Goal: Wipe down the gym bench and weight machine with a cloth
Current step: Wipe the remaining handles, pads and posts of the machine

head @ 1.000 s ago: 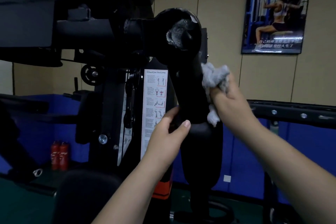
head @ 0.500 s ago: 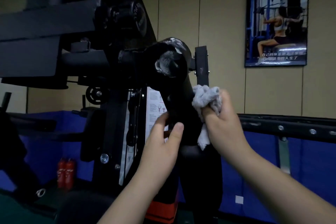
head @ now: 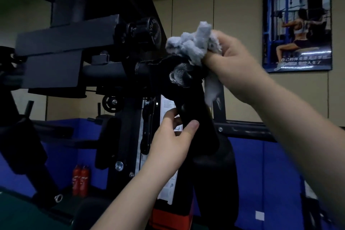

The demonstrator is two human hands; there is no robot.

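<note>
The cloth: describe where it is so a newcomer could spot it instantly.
Start at the black weight machine filling the left and centre. At the top of its padded arm, the right hand grips the cloth. It is the only pale grey, fluffy, crumpled thing against dark metal.

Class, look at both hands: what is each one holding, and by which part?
The right hand grips a bunched grey terry cloth by its right side. The left hand grips the black padded machine arm around its middle.
</note>
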